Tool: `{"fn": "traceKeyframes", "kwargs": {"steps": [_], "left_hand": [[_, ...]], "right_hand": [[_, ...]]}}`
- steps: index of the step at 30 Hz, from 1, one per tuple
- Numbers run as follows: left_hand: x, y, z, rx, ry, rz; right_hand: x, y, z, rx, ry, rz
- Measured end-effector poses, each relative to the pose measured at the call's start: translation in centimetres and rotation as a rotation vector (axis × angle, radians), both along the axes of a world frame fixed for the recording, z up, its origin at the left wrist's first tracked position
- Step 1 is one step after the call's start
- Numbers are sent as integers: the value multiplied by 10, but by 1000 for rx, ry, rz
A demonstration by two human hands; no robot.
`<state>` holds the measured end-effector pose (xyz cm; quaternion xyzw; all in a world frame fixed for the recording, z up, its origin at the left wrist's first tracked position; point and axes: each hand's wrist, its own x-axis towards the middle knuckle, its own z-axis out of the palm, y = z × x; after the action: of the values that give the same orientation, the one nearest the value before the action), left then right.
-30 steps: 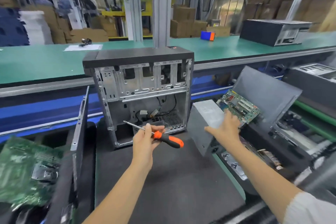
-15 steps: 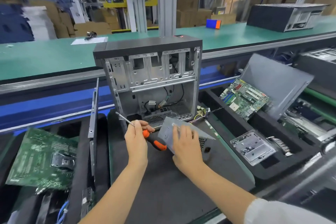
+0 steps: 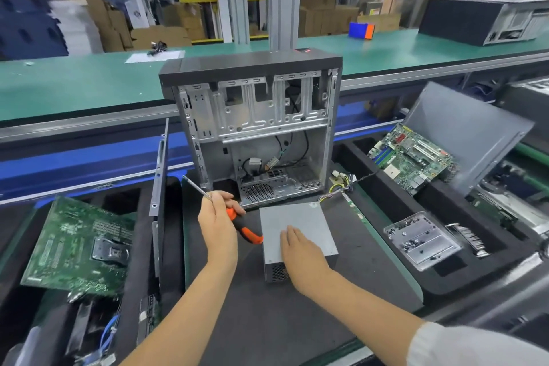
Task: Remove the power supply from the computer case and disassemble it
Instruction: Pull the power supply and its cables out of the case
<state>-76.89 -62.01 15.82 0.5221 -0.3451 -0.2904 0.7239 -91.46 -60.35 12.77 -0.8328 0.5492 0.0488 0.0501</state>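
Note:
The grey metal power supply (image 3: 294, 226) lies flat on the dark foam mat (image 3: 297, 321) just in front of the case, its wire bundle (image 3: 341, 186) trailing to the back right. My right hand (image 3: 303, 258) rests on its top near the front edge, fingers straight. My left hand (image 3: 218, 220) grips an orange and black screwdriver (image 3: 248, 232), shaft pointing up and left. The open computer case (image 3: 255, 128) stands upright behind, its side removed, a few cables inside.
A case side panel (image 3: 159, 187) stands on edge left of the mat. A green motherboard (image 3: 80, 244) lies at left. At right are another motherboard (image 3: 413, 157), a grey panel (image 3: 463, 134) and a metal tray of screws (image 3: 421, 241). A green conveyor (image 3: 74, 83) runs behind.
My right hand brought the power supply from the right side to the mat in front of the case and laid it flat. My left hand kept hold of the screwdriver.

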Motion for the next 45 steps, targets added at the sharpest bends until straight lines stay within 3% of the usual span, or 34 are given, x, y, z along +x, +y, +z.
{"fn": "traceKeyframes", "kwargs": {"steps": [2, 4, 6, 9, 12, 17, 24, 34, 39, 41, 45], "left_hand": [[-3, -2, 1, 5, 36, -48], [-13, -8, 6, 19, 72, -168], [-26, -16, 11, 63, 103, -296], [-38, -33, 12, 168, 131, -368], [-40, -53, 4, 306, 12, -354], [-50, -86, -3, 394, -51, -326], [-98, -135, -18, 361, 319, -248], [-96, -159, -48, 403, 473, -146], [-96, -160, -47, 384, 481, -163], [-95, -158, -45, 387, 461, -171], [-86, -155, -39, 382, 444, -171]], "right_hand": [[-4, -11, 13, 136, -197, -49], [-13, -32, 33, 249, -527, -178], [-29, -54, 48, 218, -780, -297], [-66, -91, 42, 250, -1034, -542], [-112, -128, 21, 318, -1182, -769], [-171, -187, -7, 347, -1037, -864], [-200, -261, -40, 368, -950, -904], [-224, -320, -58, 494, -1479, -1135], [-188, -330, -39, 205, -1358, -828], [-175, -330, -31, 172, -1340, -793], [-180, -314, -40, 134, -1063, -795]]}}
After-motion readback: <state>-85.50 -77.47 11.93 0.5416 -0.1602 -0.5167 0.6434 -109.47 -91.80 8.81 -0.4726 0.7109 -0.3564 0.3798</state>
